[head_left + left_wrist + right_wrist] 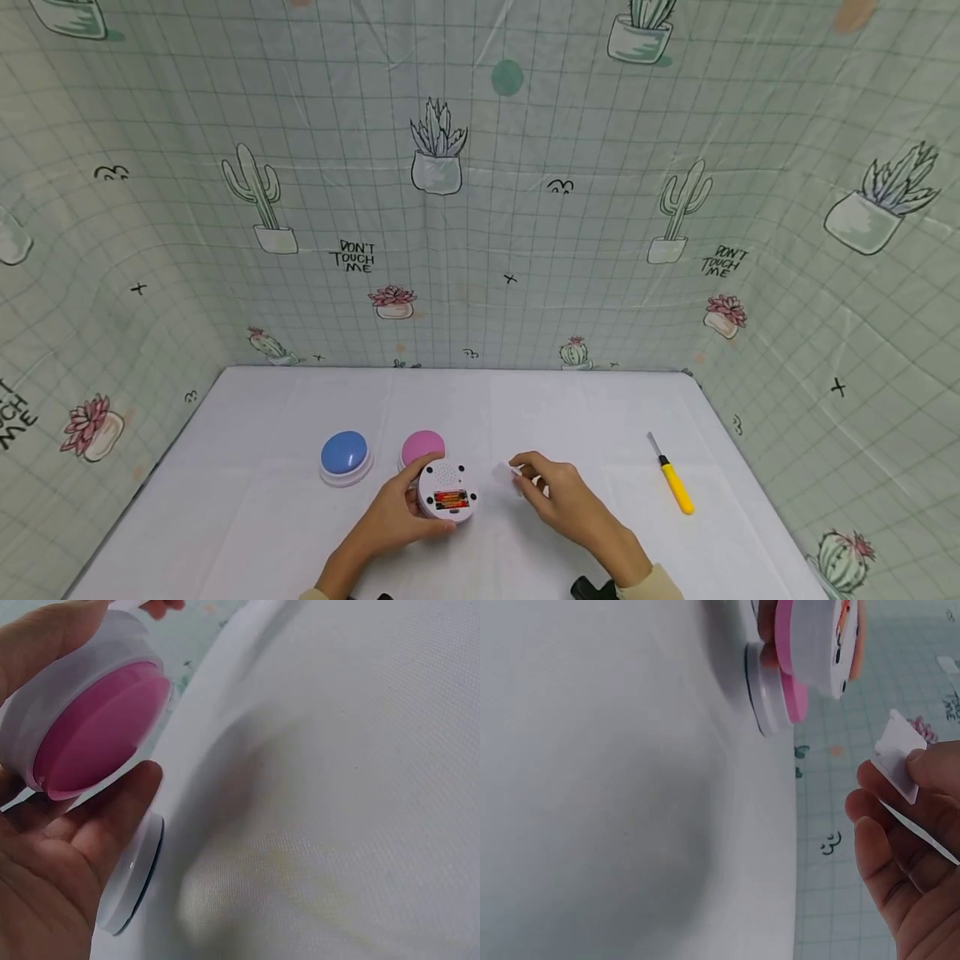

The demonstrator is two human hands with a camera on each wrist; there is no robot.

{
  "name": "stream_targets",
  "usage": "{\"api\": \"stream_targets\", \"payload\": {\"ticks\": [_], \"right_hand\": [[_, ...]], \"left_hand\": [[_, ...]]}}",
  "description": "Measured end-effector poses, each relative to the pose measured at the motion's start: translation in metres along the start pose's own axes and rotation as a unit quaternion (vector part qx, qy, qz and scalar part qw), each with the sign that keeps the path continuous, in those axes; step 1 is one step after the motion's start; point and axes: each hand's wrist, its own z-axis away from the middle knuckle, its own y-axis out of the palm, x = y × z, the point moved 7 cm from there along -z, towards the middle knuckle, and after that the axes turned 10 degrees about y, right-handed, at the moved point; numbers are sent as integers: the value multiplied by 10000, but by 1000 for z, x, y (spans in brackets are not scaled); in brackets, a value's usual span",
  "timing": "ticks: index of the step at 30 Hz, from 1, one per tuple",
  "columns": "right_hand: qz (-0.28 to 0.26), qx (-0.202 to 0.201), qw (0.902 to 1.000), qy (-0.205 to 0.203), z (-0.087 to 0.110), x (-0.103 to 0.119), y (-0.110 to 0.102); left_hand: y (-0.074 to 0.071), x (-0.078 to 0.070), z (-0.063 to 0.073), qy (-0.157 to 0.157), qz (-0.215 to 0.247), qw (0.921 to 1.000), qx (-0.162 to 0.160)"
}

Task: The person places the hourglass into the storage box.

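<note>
My left hand (396,515) grips a round white push button with a pink dome (105,731), fingers and thumb around its rim. Its underside (444,477) faces up and shows batteries (452,500) in an uncovered compartment, with dark feet around the edge. To the right of it, my right hand (566,497) pinches a small flat white battery cover (901,754) between thumb and fingers, held apart from the button. Just behind the left hand, a second pink push button (422,445) stands dome up on the table, partly hidden by the held one.
A blue push button (345,452) stands to the left on the white tabletop (247,517). At the right lies a screwdriver (675,483) with a yellow handle, its tip pointing away. A cactus-print cloth (510,233) hangs behind the table and along both sides.
</note>
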Motion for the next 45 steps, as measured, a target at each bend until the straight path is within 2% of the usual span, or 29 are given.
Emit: {"api": "stream_targets", "payload": {"ticks": [11, 19, 27, 33, 37, 42, 45], "right_hand": [[35, -306, 9995, -72, 16, -18, -17], [192, -620, 9977, 173, 27, -32, -33], [520, -895, 9943, 239, 38, -50, -43], [528, -628, 9942, 699, 46, -66, -42], [440, -230, 9944, 937, 52, -73, -38], [423, 239, 9888, 1414, 57, -81, -36], [426, 259, 9886, 1420, 57, -82, -35]], "left_hand": [[-4, -1, -2, 205, 114, 9997, -22], [-2, -1, -3, 243, 261, 9994, 43], [-1, -3, -5, 268, 263, 9992, 145], [1, -4, -7, 407, 371, 9982, 246], [0, -6, -6, 563, 424, 9972, 267], [-2, -8, -4, 788, 186, 9964, 229], [-2, -8, -4, 790, 53, 9968, 139]]}}
